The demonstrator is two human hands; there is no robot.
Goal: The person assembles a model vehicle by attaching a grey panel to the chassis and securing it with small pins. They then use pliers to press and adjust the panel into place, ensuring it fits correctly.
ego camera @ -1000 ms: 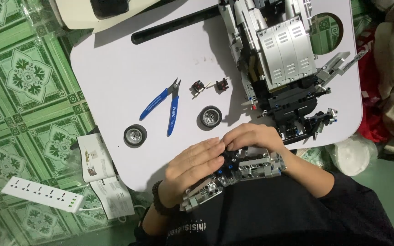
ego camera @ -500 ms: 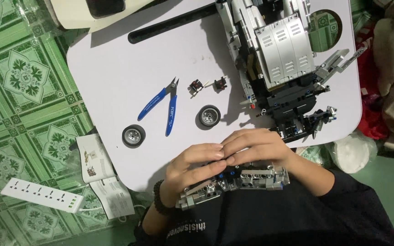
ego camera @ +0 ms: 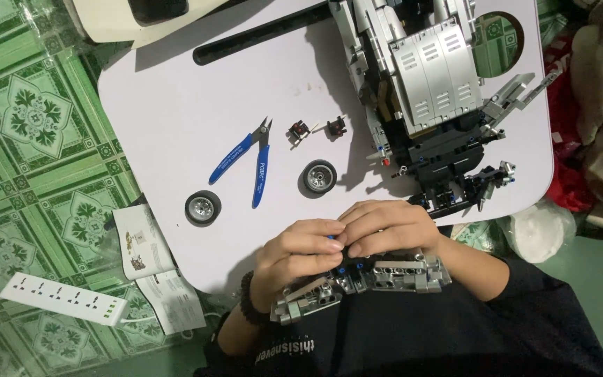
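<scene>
Hands are meeting over a grey brick-built assembly [ego camera: 364, 279] at the near edge of the white lap table [ego camera: 176, 105], close against the person's dark shirt [ego camera: 420, 335]. The left hand [ego camera: 294, 262], with a dark beaded bracelet [ego camera: 246, 307] at the wrist, is curling its fingers over the top of the assembly and appears to be gripping it from above, probably to keep it steady. The right hand [ego camera: 389, 227] is lying over the middle with its fingertips pressing down where a small blue pin is showing, thumb and forefinger pinched together; whether they are holding a loose piece I cannot tell. The assembly is hanging partly off the table edge, seemingly propped on the lap so both hands can be working it from above. Farther up the table a large grey and black model vehicle [ego camera: 427, 98] is lying, and spare parts are sitting within easy reach: two small wheels [ego camera: 202, 207] [ego camera: 319, 176], two little dark connector pieces [ego camera: 315, 130], and blue-handled cutters [ego camera: 249, 160] with their handles spread. A black rod [ego camera: 259, 35] is lying along the far side. An open instruction booklet [ego camera: 151, 269] is sticking out from under the table's left edge, beside a white power strip [ego camera: 64, 300] on the green patterned floor [ego camera: 29, 126]
</scene>
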